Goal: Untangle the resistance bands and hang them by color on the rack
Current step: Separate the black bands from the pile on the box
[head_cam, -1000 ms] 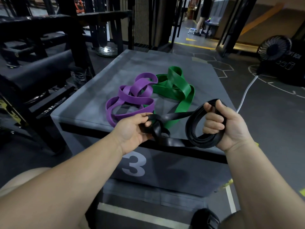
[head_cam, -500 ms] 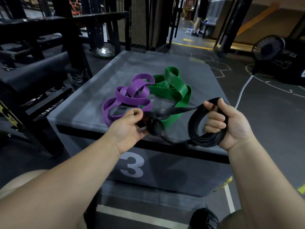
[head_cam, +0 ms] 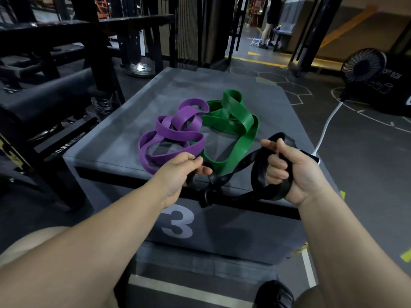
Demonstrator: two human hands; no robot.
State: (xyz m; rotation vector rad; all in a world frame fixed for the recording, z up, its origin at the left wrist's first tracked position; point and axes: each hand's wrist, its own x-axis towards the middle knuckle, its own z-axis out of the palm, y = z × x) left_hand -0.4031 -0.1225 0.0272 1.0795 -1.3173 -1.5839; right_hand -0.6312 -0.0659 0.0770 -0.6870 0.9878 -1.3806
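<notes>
A black resistance band (head_cam: 241, 165) stretches between both my hands over the near edge of the grey padded box (head_cam: 124, 138). My right hand (head_cam: 293, 170) grips several coiled loops of it. My left hand (head_cam: 180, 172) pinches the band's other end, and a twisted knot of it hangs below between the hands. Behind the hands, a purple band (head_cam: 178, 134) lies in a loose tangle on the box top. A green band (head_cam: 235, 121) lies beside it to the right, its loops touching the purple one.
The box front bears a large "3" (head_cam: 178, 223). Black gym frames and a padded bench (head_cam: 44, 101) stand at the left. A black fan (head_cam: 364, 65) and a white cable (head_cam: 327, 127) are on the floor to the right. A person stands far back in the doorway.
My left hand has pulled the black band's end up and a little left, so the knot has loosened and now hangs lower. The right hand keeps its coils.
</notes>
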